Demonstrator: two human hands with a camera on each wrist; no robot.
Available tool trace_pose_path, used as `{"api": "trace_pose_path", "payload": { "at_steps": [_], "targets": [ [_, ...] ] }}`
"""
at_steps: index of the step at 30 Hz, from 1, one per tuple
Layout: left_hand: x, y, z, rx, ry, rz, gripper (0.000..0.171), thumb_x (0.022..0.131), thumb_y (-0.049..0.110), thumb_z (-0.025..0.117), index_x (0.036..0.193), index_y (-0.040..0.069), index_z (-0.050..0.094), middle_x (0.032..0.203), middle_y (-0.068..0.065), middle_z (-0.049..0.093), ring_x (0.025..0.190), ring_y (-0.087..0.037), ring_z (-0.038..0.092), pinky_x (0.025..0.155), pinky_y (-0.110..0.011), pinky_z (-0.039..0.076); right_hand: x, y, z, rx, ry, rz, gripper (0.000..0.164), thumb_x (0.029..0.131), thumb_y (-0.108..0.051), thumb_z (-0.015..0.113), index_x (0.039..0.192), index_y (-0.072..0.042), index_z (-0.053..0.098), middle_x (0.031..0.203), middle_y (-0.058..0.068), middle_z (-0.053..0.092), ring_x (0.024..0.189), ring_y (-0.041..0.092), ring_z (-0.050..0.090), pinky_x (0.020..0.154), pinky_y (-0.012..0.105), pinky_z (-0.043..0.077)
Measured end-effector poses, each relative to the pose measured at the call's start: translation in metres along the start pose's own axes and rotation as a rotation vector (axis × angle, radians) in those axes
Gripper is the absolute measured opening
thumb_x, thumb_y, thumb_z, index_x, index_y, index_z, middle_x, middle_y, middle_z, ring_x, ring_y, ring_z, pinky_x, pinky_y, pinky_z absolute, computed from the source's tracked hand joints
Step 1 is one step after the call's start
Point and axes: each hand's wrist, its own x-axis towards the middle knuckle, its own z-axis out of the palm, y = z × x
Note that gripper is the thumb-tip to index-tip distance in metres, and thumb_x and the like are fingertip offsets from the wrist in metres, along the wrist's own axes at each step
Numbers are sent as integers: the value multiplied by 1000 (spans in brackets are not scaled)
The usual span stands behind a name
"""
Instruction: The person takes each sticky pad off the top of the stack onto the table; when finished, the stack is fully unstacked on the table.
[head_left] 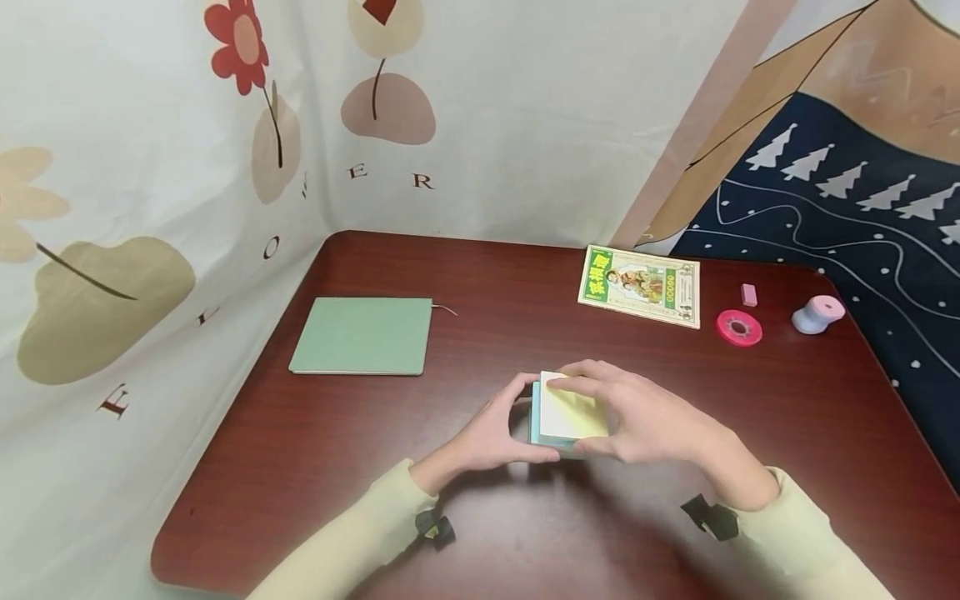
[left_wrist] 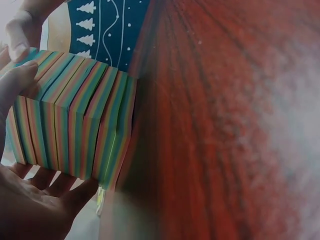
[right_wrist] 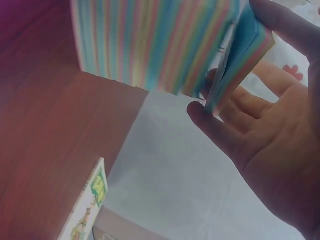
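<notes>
A tall stack of sticky note pads (left_wrist: 75, 117), banded in blue, pink, yellow and green, stands on the table in front of me. My left hand (head_left: 497, 433) grips the upper part of the stack, thumb on the near side and fingers on the far side. Over the top, my right hand (head_left: 648, 417) holds a sticky note pad (head_left: 564, 417) with a pale yellow upper face. In the right wrist view this pad (right_wrist: 242, 60) tilts away from the stack's top, with a gap along one side. Right thumb and fingers pinch its opposite edges.
A green notebook (head_left: 363, 336) with a ribbon lies at the left. Toward the back right are an illustrated booklet (head_left: 641, 285), a pink eraser (head_left: 748, 295), a red tape roll (head_left: 738, 328) and a pink-and-blue cylindrical item (head_left: 817, 315). Printed cloth (head_left: 480, 125) hangs behind the table.
</notes>
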Motion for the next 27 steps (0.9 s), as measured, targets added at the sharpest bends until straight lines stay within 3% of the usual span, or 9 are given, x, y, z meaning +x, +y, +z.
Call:
{"api": "trace_pose_path", "payload": {
  "at_steps": [5, 9, 13, 16, 22, 27],
  "targets": [
    [-2, 1, -1, -3, 8, -32, 82, 70, 28, 90, 137, 23, 42, 134, 8, 51, 127, -15, 47, 107, -38, 37, 14, 10, -15, 85, 28, 2, 71, 74, -31, 85, 138, -18, 56, 136, -4, 51, 115, 13, 50, 90, 37, 47],
    [-2, 1, -1, -10, 7, -34, 81, 70, 28, 90, 136, 25, 43, 130, 10, 53, 126, -13, 48, 107, -38, 36, 37, 34, -23, 129, 93, 35, 70, 75, -30, 85, 137, -14, 55, 135, 1, 54, 114, 17, 52, 88, 38, 46],
    [-3, 23, -4, -22, 6, -38, 78, 71, 16, 89, 135, 14, 45, 125, 2, 56, 122, -17, 49, 108, -42, 35, 70, 66, -18, 130, 166, 90, 70, 75, -27, 85, 136, -8, 55, 131, 10, 57, 101, 22, 54, 79, 38, 43],
    [-3, 40, -6, -29, 2, -47, 75, 70, 8, 88, 132, 5, 45, 123, -6, 56, 120, -20, 51, 107, -46, 36, 94, 88, -9, 126, 189, 144, 70, 74, -22, 85, 135, -5, 55, 129, 15, 57, 97, 26, 53, 80, 39, 42],
    [-2, 40, -6, -39, -10, -59, 75, 71, 7, 87, 132, 5, 45, 123, -5, 56, 120, -16, 51, 107, -46, 36, 124, 117, 18, 69, 103, 231, 64, 76, -19, 82, 133, -5, 57, 133, 21, 52, 117, 34, 50, 94, 46, 41],
    [-1, 16, -2, -38, -1, -40, 79, 69, 10, 89, 134, 12, 45, 125, 1, 55, 121, -13, 50, 108, -43, 35, 135, 123, 33, 18, 16, 260, 62, 79, -19, 79, 135, -6, 56, 139, 21, 46, 126, 39, 41, 103, 50, 36]
  ]
}}
